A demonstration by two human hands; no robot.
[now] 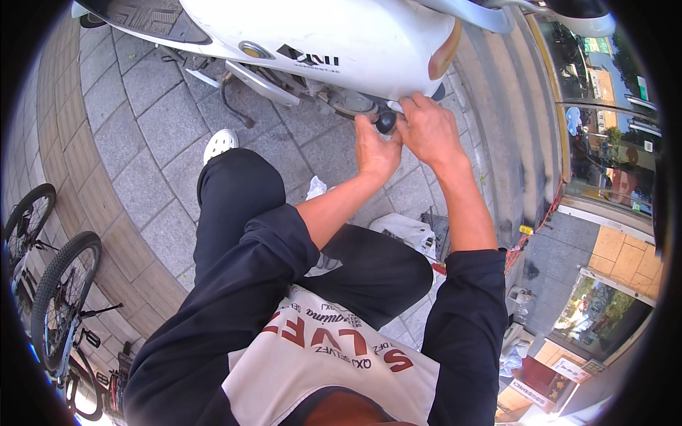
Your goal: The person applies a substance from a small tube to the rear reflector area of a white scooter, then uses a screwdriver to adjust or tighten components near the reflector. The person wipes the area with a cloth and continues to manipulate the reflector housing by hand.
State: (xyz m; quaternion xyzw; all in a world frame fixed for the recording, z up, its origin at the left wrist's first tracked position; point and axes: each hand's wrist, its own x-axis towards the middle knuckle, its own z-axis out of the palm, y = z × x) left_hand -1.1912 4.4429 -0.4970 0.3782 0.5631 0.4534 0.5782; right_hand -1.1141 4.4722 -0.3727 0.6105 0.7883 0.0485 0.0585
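A white scooter (pixel 341 28) stands across the top of the view, its orange rear light (pixel 443 51) at the right end. Both my hands are low at its rear, close together. My left hand (pixel 376 150) is closed beside a black rounded part (pixel 386 122), thumb and fingers pressed around its near side. From the other side my right hand (pixel 430 131) reaches in with curled fingers. A small white piece (pixel 395 106) shows by its fingertips; whether they grip it is hidden. The scooter's rear wheel hub (pixel 355 104) sits just left of my hands.
Grey paving (pixel 142 142) lies under the scooter and my legs. A white plastic bag (pixel 405 231) rests on the ground by my knee. Steps (pixel 508 106) and glass doors (pixel 611 135) border the right. Bicycles (pixel 64 298) stand at the left.
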